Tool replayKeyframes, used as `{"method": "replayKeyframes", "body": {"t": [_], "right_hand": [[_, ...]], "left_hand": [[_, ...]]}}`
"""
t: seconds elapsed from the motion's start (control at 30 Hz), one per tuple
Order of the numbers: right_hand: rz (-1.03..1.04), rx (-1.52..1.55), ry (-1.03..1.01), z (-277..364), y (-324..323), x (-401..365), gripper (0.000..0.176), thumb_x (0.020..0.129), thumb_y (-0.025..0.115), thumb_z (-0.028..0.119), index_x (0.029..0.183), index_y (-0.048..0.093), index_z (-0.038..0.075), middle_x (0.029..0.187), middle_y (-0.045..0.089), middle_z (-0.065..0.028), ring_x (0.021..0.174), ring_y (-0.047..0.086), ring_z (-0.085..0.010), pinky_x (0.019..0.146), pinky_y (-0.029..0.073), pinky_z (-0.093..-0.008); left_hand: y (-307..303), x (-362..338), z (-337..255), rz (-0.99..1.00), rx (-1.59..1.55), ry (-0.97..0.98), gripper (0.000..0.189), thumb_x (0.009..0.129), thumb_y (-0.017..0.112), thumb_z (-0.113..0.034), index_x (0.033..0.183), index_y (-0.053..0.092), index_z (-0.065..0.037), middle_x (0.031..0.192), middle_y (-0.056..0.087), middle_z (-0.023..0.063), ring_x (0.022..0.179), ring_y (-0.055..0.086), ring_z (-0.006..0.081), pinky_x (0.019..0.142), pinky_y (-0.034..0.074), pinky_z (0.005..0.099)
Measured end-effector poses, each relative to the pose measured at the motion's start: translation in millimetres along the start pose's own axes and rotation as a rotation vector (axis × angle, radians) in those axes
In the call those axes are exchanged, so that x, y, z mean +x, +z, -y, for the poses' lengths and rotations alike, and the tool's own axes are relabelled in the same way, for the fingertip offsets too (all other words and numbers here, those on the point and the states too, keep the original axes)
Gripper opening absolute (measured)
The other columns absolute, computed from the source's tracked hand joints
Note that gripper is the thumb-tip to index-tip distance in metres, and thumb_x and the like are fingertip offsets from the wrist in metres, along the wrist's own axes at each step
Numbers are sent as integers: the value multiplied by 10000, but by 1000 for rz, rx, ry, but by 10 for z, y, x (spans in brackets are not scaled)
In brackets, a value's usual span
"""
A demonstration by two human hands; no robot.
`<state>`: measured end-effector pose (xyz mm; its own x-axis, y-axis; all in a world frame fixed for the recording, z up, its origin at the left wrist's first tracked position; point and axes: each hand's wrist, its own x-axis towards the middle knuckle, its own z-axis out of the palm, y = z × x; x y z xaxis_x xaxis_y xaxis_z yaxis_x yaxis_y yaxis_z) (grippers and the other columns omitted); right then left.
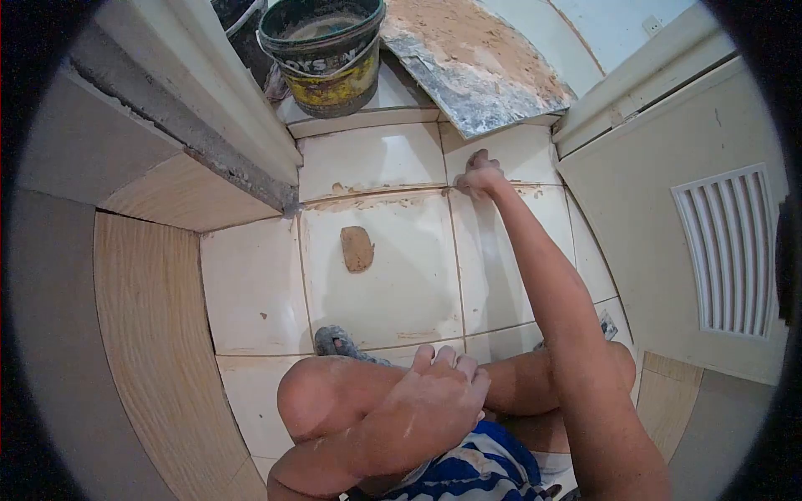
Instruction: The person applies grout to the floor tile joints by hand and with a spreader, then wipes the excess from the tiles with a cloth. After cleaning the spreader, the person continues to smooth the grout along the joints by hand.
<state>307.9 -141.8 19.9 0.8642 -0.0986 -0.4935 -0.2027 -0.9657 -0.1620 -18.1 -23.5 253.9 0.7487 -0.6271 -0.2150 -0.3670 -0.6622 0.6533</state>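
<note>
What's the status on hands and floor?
Right hand low at the dirty tile joint, grip unclear. Left hand over the legs. Loose brown chunk on the tile; bucket and messy board beyond.

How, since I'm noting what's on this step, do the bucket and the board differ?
The bucket is round and deep, while the board is flat with straight edges. The bucket stands upright on the step; the board lies flat, a corner jutting past the step's edge. The bucket is dark with a yellow band and lettering, whereas the board is grey under a patchy orange-brown layer. Both look dirty.
</note>
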Motion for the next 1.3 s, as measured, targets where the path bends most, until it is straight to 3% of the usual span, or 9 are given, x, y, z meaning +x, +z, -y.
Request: {"method": "replayKeyframes", "body": {"t": [0.07, 0.1, 0.17, 0.27, 0.5, 0.8, 0.97, 1.13, 1.3], "right_hand": [[99, 100, -270, -82, -13, -116, 1034, 556, 895, 417, 1351, 353, 37, 1286, 471, -240, 1234, 465, -400, 1031, 406, -454], [100, 98, -271, -115, -6, -209, 1034, 556, 895, 417, 1351, 353, 37, 1286, 471, -240, 1234, 465, -400, 1031, 406, -454], [-83, 66, -496, -210, 47, -344, 1024, 517, 911, 452, 1294, 412, 9, 1204, 510, -242, 1158, 506, -413, 994, 442, -436], [-234, 203, -566, -287, 143, -396, 971, 538, 908, 435, 1266, 432, 2, 1177, 507, -242, 1117, 513, -405, 974, 453, -432], [-315, 198, -632, -155, 187, -373, 907, 583, 896, 412, 1257, 442, 11, 1173, 501, -237, 1113, 493, -402, 955, 455, -437], [-378, 170, -497, -416, 152, -194, 866, 634, 874, 377, 1272, 418, 8, 1168, 489, -247, 1079, 481, -403, 953, 429, -424], [-369, 276, -576, -371, 179, -249, 831, 623, 884, 335, 1247, 441, 11, 1111, 512, -232, 1058, 498, -379, 926, 441, -418], [-498, 261, -792, -73, 321, -515, 801, 623, 847, 364, 1255, 501, 15, 1114, 495, -236, 1074, 473, -417, 931, 424, -481], [-606, 229, -853, -252, 244, -419, 730, 649, 837, 357, 1215, 526, 17, 1082, 497, -217, 1044, 479, -403, 895, 425, -489]], "left_hand": [[-22, 9, -8, 37, -15, -23, 400, 908, 596, -332, 1110, 571, 12, 1032, 613, 176, 1024, 576, 330, 912, 426, 435], [-24, 9, -14, 77, -30, -44, 408, 904, 601, -330, 1126, 566, 11, 1035, 612, 181, 1023, 577, 333, 913, 424, 435], [6, 1, 0, 52, -36, -33, 414, 905, 602, -331, 1136, 562, 10, 1036, 612, 183, 1022, 579, 334, 916, 421, 439], [-9, 2, -6, 43, -32, -23, 429, 906, 602, -335, 1156, 558, 11, 1039, 612, 184, 1021, 582, 335, 923, 414, 446], [45, 38, 18, 28, -14, -29, 466, 909, 596, -348, 1201, 554, 12, 1060, 609, 177, 1025, 587, 327, 942, 403, 453], [-5, 79, 6, 109, -44, -65, 417, 929, 562, -329, 1166, 558, 14, 1077, 596, 193, 1055, 572, 336, 946, 397, 457], [8, 91, -30, 103, -27, -40, 416, 923, 567, -325, 1157, 549, 19, 1067, 594, 201, 1059, 564, 348, 968, 389, 472], [35, 84, -23, 110, -38, -63, 415, 914, 584, -314, 1157, 544, 21, 1065, 597, 196, 1059, 565, 356, 987, 383, 478], [56, 61, 8, 1, 8, -47, 407, 907, 595, -311, 1156, 552, 8, 1055, 600, 185, 1038, 574, 337, 956, 395, 466]]}}
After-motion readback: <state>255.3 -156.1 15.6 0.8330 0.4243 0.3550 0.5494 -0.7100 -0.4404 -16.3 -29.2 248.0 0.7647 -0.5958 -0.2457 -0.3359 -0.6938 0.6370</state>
